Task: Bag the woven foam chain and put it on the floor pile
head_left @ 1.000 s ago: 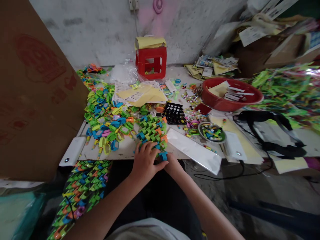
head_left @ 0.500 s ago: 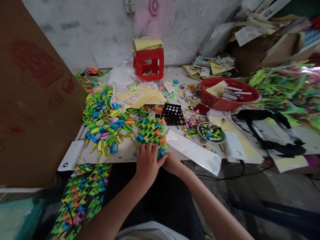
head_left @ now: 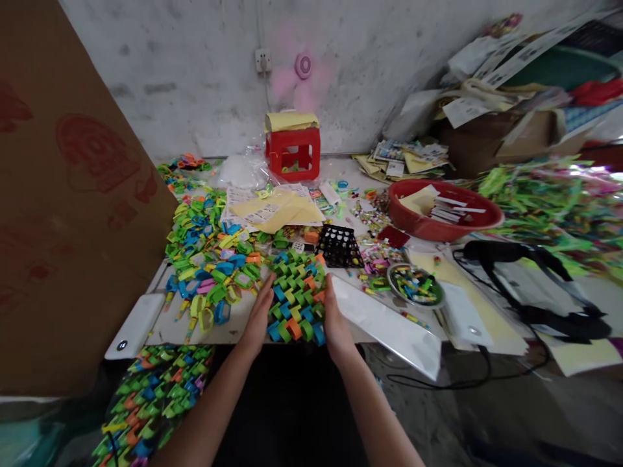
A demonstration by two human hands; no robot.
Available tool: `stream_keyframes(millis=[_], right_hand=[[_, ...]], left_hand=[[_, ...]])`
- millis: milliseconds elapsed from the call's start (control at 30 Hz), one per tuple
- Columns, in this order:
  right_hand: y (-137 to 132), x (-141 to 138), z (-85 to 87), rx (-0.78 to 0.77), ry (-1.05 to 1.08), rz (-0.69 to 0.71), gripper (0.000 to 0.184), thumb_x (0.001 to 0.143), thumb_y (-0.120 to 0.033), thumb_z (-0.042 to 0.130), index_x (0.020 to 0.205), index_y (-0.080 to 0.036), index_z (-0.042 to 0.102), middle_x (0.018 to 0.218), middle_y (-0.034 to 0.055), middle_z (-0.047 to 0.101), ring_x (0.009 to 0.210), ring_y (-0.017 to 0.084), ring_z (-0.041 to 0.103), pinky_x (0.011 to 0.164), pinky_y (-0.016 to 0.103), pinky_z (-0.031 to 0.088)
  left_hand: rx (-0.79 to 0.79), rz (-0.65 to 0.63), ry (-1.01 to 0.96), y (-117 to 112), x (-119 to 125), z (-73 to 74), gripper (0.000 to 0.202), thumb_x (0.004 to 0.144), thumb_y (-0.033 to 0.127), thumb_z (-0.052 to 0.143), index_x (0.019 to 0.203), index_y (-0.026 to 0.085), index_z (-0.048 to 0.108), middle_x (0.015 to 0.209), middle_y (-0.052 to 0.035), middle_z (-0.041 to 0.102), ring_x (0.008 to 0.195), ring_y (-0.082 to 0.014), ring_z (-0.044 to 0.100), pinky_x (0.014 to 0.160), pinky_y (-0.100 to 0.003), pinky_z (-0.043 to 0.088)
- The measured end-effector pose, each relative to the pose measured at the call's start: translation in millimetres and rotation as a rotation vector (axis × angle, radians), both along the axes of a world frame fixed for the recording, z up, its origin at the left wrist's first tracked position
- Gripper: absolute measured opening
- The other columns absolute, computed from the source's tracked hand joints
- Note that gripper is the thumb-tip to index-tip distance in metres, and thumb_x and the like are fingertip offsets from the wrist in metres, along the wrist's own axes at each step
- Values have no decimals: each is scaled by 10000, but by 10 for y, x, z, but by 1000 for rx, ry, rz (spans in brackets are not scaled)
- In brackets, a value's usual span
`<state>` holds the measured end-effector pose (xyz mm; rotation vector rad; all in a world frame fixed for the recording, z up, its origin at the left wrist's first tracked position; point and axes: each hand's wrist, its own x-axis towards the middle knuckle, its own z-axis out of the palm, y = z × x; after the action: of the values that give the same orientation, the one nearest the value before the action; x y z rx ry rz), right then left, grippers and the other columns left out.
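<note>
Red basin [head_left: 418, 224], black grid tray [head_left: 339, 246], red stool [head_left: 293, 152], pink fan [head_left: 302, 66]

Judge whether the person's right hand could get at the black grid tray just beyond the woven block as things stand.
Probably yes. The right hand lies flat against the woven block's right side, holding nothing, and the black grid tray sits just beyond it, its top uncovered.

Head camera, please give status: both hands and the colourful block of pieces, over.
Left hand flat against the block's left side, right hand against its right side. Colourful block flat at table edge. Clear sleeve touches right hand.
</note>
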<state>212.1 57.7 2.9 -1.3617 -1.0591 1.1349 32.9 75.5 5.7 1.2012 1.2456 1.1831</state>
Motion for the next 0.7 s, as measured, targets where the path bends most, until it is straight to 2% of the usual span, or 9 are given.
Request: stream_keyframes(millis=[67,200,333,433,600,700], right_hand=[[38,-109,3,29,-76,5,728,904,-686,256,1517,-314,131,1588,-55,99,1462,183,56,1199,415,85],[55,-76,-14,77,-132,27,780,895,-695,281,1522,-261,118,1591,-22,88,1460,182,22,1198,408,75],[12,16,33,-15,-50,83,714,912,-671,253,1515,-321,100,1579,-57,126,1453,194,107,1188,446,138],[13,3,68,-65,19,36,684,910,-649,320,1504,-353,155,1563,-71,175,1446,203,156,1179,473,165],[75,-105,101,-4,46,38,657,902,-574,434,1488,-366,222,1552,-84,202,1441,194,182,1178,461,185],[51,-94,89,-16,107,61,721,880,-559,495,1499,-354,186,1551,-63,215,1428,197,234,1164,452,237]], left_hand=[[25,-1,2,3,53,-17,575,914,556,394,1409,267,438,1537,-25,329,1438,-217,243,1190,-431,184],[53,-19,97,-50,49,45,597,915,568,385,1421,253,422,1545,-31,308,1446,-211,216,1197,-436,140],[63,-40,163,-88,13,90,559,932,543,376,1418,270,427,1534,-30,331,1439,-216,233,1188,-451,175],[82,-45,188,-97,17,79,543,934,521,394,1416,272,430,1524,-37,353,1437,-218,236,1185,-446,191],[110,-53,228,-85,38,19,536,928,509,430,1421,297,415,1517,-34,365,1438,-222,232,1181,-470,197],[105,-51,226,-71,1,-3,527,929,515,422,1413,304,426,1508,-34,381,1431,-225,251,1174,-476,220]])
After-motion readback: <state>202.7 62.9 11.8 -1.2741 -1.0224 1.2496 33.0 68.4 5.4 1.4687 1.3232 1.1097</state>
